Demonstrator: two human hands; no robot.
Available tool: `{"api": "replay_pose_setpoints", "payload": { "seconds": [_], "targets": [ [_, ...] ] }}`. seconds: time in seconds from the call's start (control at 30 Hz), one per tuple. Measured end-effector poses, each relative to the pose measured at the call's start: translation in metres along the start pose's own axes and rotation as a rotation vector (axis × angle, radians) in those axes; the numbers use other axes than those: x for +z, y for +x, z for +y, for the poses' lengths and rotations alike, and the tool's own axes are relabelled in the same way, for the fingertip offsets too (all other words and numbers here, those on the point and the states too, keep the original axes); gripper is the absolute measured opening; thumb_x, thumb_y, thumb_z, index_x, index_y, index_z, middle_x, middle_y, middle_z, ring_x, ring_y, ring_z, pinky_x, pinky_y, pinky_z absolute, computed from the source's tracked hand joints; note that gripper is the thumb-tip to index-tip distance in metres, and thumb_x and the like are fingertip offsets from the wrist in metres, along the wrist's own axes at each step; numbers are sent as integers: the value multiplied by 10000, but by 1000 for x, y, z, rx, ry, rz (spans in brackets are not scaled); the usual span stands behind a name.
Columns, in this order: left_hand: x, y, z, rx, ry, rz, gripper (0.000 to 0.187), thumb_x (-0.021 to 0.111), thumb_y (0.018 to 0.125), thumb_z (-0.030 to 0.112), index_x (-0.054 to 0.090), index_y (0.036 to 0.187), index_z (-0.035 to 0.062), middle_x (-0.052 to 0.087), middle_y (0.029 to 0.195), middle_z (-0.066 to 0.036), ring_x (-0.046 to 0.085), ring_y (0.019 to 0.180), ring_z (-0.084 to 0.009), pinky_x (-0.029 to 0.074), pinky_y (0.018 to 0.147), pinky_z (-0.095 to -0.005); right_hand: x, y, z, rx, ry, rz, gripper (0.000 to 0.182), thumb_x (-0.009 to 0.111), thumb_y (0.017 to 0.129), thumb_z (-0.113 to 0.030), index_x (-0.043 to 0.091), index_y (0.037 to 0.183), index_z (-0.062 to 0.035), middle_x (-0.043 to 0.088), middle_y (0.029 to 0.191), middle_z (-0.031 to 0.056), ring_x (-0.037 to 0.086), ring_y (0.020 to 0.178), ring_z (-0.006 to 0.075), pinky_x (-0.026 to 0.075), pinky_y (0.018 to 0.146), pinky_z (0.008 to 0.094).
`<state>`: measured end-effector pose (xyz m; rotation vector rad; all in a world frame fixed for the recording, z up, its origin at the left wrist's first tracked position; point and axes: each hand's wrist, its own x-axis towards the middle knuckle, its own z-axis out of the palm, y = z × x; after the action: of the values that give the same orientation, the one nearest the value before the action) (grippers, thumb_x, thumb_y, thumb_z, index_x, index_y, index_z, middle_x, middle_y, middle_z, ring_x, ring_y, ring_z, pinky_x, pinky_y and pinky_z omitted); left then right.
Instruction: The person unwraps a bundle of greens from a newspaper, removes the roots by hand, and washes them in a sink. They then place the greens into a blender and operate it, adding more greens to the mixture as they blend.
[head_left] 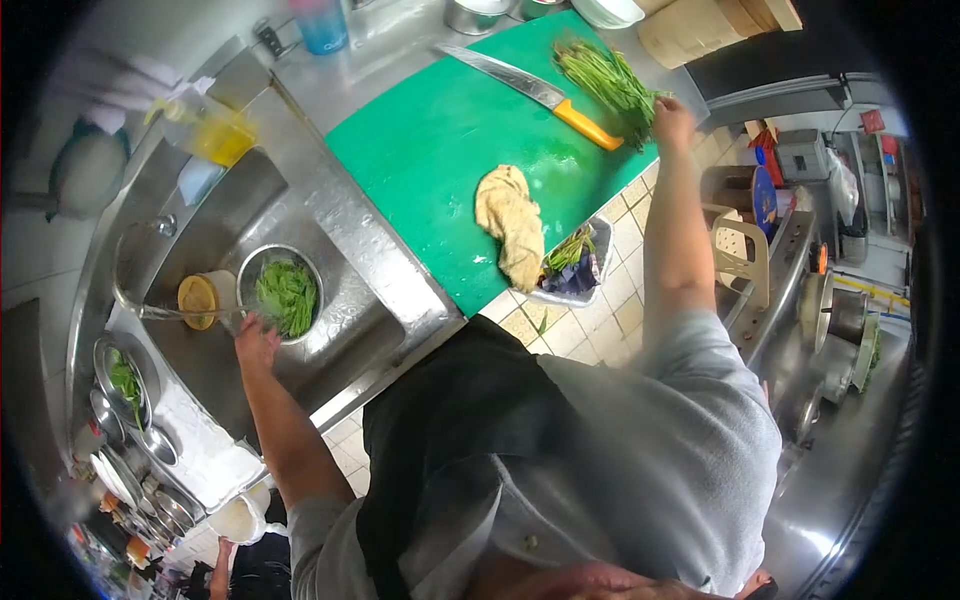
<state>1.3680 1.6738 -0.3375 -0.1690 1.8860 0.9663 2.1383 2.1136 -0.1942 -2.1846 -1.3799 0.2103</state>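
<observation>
On the board (400, 150), greens (608, 82) slant toward the right hand (674, 122).

Working kitchen, apparently commercial in scale: stainless-steel sink basin (340, 290) with a curved metal faucet (128, 290); large green rectangular cutting board (420, 140) bearing a long-bladed knife with a yellow handle (588, 125) and a bundle of green stalks (608, 85); round metal bowl of cut greens (286, 292) in the basin; metal pots (848, 315) along the steel counter opposite; pale tiled floor (590, 330).
</observation>
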Motion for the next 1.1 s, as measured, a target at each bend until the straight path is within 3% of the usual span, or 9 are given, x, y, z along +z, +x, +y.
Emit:
{"api": "replay_pose_setpoints", "payload": {
  "seconds": [0.17,0.37,0.43,0.57,0.63,0.73,0.83,0.93,1.1],
  "targets": [
    [-42,54,-67,324,102,29,491,620,949,95,534,1430,141,580,1399,-95,577,1214,-292,520,881,-386,0,59,67,155,-134,11,292,643,893,-312,776,1085,-137,746,1095,141,703,1058,288,522,939,386],
    [-4,-43,-57,211,276,132,468,670,921,112,578,1372,25,676,973,-45,568,740,-115,466,671,-241,35,120,97,9,-193,-150,492,639,909,-364,629,1357,-163,699,1233,155,641,1196,319,471,1032,391],
    [-9,-44,-64,152,313,115,434,672,917,123,598,1342,77,678,962,-9,519,693,-86,433,603,-262,40,132,86,53,-305,-182,635,651,910,-415,503,1480,-176,645,1339,151,567,1304,317,413,1101,421],
    [-15,-58,-70,100,335,122,408,689,871,116,644,1275,95,708,1045,-54,625,757,-160,505,630,-304,70,161,105,98,-297,-279,564,656,901,-436,586,1411,-204,625,1375,131,552,1321,302,407,1105,442],
    [-35,-53,-80,373,723,57,443,679,906,180,628,1325,47,685,935,-39,600,718,-149,497,640,-288,82,177,123,86,-337,-417,513,665,892,-435,640,1355,-215,636,1362,120,554,1320,293,410,1102,441],
    [-48,-26,-96,484,853,20,477,693,910,239,637,1330,20,689,930,-54,606,724,-157,513,669,-297,58,148,82,221,-542,-260,426,679,877,-407,699,1261,-223,676,1304,91,617,1233,298,469,1032,447],
    [-50,-23,-97,499,831,-39,496,706,903,256,634,1331,16,701,1003,-86,625,781,-166,532,702,-308,57,145,74,78,-303,-46,414,710,856,-354,707,1226,-169,704,1240,105,677,1120,298,525,930,424],
    [-28,-36,-85,254,598,5,509,709,906,262,620,1343,17,701,1033,-105,630,818,-166,538,713,-308,62,159,55,-147,191,-130,446,740,835,-297,695,1235,-106,725,1174,141,706,1030,285,544,867,390],
    [5,-55,-64,105,496,37,521,716,907,271,608,1355,28,699,1000,-94,631,805,-163,523,678,-301,94,161,38,-285,48,-366,430,762,844,-234,679,1216,-34,732,1052,124,674,868,229,532,790,368]
  ]
}}
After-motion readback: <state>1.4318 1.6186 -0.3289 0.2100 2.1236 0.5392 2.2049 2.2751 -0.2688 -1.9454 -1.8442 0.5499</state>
